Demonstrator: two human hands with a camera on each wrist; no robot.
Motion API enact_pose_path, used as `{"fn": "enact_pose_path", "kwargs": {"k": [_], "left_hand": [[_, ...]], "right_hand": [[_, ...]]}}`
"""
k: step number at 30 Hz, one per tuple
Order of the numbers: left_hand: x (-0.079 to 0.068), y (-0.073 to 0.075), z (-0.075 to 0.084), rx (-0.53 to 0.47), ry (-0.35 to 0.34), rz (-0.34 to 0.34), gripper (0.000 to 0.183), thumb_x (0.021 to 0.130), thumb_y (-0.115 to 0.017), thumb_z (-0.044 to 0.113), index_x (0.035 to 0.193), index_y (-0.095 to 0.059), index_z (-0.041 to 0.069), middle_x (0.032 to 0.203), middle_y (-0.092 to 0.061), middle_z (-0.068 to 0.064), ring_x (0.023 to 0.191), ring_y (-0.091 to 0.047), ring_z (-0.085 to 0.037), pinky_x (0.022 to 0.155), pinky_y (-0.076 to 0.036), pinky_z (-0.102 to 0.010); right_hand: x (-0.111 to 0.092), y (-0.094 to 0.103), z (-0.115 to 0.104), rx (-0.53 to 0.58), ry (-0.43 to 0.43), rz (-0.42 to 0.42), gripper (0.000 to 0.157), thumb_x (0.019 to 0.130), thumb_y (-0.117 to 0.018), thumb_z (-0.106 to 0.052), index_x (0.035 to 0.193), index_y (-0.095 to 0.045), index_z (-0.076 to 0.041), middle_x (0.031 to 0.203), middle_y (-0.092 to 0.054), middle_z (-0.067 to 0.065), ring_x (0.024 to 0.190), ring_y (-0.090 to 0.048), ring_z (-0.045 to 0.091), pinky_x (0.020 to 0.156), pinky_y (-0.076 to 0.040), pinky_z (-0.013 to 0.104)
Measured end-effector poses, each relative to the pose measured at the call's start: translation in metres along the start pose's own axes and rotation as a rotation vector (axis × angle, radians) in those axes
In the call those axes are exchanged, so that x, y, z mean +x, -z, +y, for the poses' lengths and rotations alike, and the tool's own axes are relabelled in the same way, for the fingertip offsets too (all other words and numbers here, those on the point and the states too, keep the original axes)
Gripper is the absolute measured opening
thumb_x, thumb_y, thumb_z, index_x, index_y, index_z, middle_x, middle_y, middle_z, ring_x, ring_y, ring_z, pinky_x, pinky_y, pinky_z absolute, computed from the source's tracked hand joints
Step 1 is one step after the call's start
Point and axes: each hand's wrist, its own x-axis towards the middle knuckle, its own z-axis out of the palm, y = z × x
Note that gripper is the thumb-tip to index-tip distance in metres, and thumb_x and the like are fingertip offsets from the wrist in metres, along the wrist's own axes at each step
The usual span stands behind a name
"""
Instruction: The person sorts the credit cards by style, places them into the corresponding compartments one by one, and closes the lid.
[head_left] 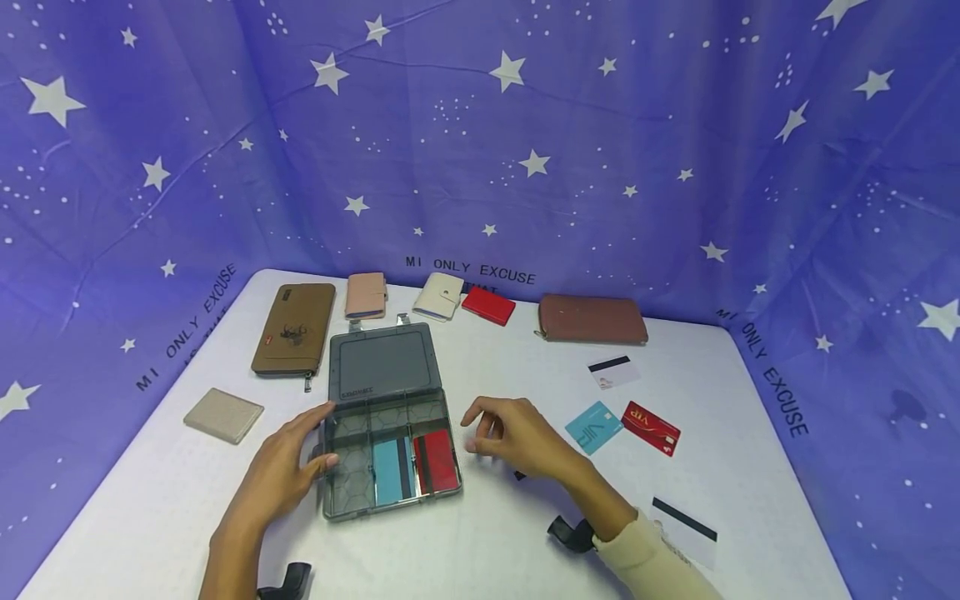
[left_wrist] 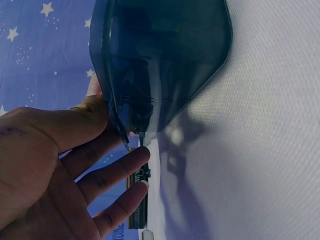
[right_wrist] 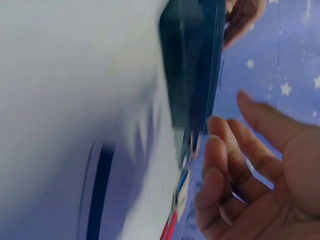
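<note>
A dark translucent compartment case [head_left: 352, 479] lies with its lid [head_left: 385, 360] folded back. In its front row are a blue card [head_left: 388, 473] and a red card [head_left: 437, 461], each with a dark stripe; the front left compartment has none. My left hand [head_left: 281, 467] holds the case's left side, thumb over the rim, as the left wrist view of the case [left_wrist: 165, 60] also shows. Just off the right side, my right hand [head_left: 517, 433] hovers with loosely bent fingers and nothing in them. Below it a card's dark corner [head_left: 520, 476] peeks out.
Right of the case lie a blue VIP card [head_left: 595, 427], a red VIP card [head_left: 652, 428] and white striped cards [head_left: 613, 372]. A brown wallet [head_left: 295, 329], small card holders [head_left: 366, 295] and a reddish-brown wallet [head_left: 592, 319] line the back; a beige holder [head_left: 223, 415] is left.
</note>
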Motion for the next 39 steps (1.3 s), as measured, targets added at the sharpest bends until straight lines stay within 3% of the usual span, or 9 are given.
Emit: {"fn": "enact_pose_path", "kwargs": {"k": [4,9,13,17,23,27,31,34,39], "left_hand": [[0.000,0.000,0.000,-0.004,0.002,-0.001,0.073,0.085,-0.078,0.016,0.149,-0.044,0.009,0.149,-0.050,-0.018,0.134,-0.048,-0.044,0.111,-0.038,-0.062],[0.001,0.000,-0.001,-0.013,0.002,0.001,0.074,0.085,-0.078,0.016,0.150,-0.044,0.010,0.150,-0.049,-0.017,0.135,-0.047,-0.044,0.112,-0.038,-0.062],[0.002,0.001,0.000,-0.016,0.002,-0.004,0.074,0.085,-0.078,0.016,0.150,-0.043,0.010,0.151,-0.048,-0.017,0.136,-0.046,-0.044,0.112,-0.037,-0.062],[0.003,0.001,0.000,-0.016,0.012,-0.008,0.074,0.086,-0.078,0.017,0.150,-0.043,0.011,0.152,-0.047,-0.017,0.137,-0.045,-0.044,0.112,-0.037,-0.062],[0.001,0.001,0.001,-0.021,0.023,-0.008,0.074,0.086,-0.078,0.016,0.150,-0.043,0.010,0.151,-0.048,-0.018,0.137,-0.045,-0.045,0.112,-0.037,-0.062],[0.000,0.000,0.001,-0.022,0.019,-0.003,0.073,0.086,-0.078,0.016,0.150,-0.043,0.010,0.151,-0.048,-0.018,0.137,-0.046,-0.044,0.112,-0.037,-0.062],[-0.001,0.000,0.000,-0.021,0.024,-0.005,0.074,0.085,-0.078,0.016,0.150,-0.043,0.010,0.151,-0.048,-0.018,0.137,-0.045,-0.045,0.112,-0.037,-0.062],[-0.001,0.000,0.000,-0.018,0.028,-0.009,0.074,0.085,-0.078,0.016,0.150,-0.043,0.011,0.151,-0.048,-0.018,0.137,-0.045,-0.045,0.112,-0.037,-0.062],[0.000,0.000,0.000,-0.017,0.026,-0.008,0.074,0.086,-0.078,0.017,0.150,-0.043,0.011,0.151,-0.048,-0.018,0.137,-0.045,-0.045,0.113,-0.037,-0.062]], "right_hand": [[-0.016,0.016,0.014,-0.087,-0.044,-0.037,0.039,0.075,-0.089,-0.023,0.108,-0.068,-0.018,0.092,-0.066,-0.002,0.081,-0.059,0.016,0.070,-0.048,0.025],[-0.032,0.025,0.026,-0.247,-0.160,-0.079,0.056,0.062,-0.095,-0.022,0.110,-0.067,-0.022,0.101,-0.055,-0.001,0.087,-0.050,0.014,0.075,-0.045,0.029],[-0.036,0.022,0.034,-0.277,-0.171,-0.072,0.053,0.058,-0.097,-0.018,0.099,-0.065,-0.022,0.096,-0.048,-0.002,0.084,-0.046,0.010,0.070,-0.044,0.025],[-0.035,0.018,0.036,-0.253,-0.130,-0.059,0.048,0.060,-0.096,-0.018,0.091,-0.060,-0.022,0.091,-0.052,-0.008,0.084,-0.049,0.008,0.072,-0.046,0.025],[-0.024,0.019,0.021,-0.049,-0.042,-0.070,0.023,0.082,-0.082,-0.018,0.089,-0.060,-0.023,0.079,-0.059,-0.010,0.074,-0.054,0.010,0.064,-0.047,0.023],[-0.013,0.017,0.007,0.138,0.038,-0.048,0.019,0.092,-0.072,-0.015,0.105,-0.063,-0.024,0.077,-0.062,-0.005,0.064,-0.054,0.013,0.055,-0.047,0.022],[0.000,0.008,-0.012,0.293,0.076,-0.026,0.027,0.093,-0.071,-0.014,0.118,-0.064,-0.022,0.076,-0.065,0.002,0.058,-0.053,0.015,0.052,-0.045,0.022],[0.009,-0.005,-0.028,0.377,0.047,-0.023,0.030,0.092,-0.072,-0.013,0.121,-0.064,-0.019,0.076,-0.066,0.003,0.057,-0.053,0.014,0.051,-0.045,0.020],[0.027,-0.035,-0.051,0.425,0.001,-0.033,0.030,0.092,-0.071,-0.012,0.121,-0.063,-0.017,0.075,-0.069,0.000,0.056,-0.060,0.022,0.050,-0.051,0.022]]}}
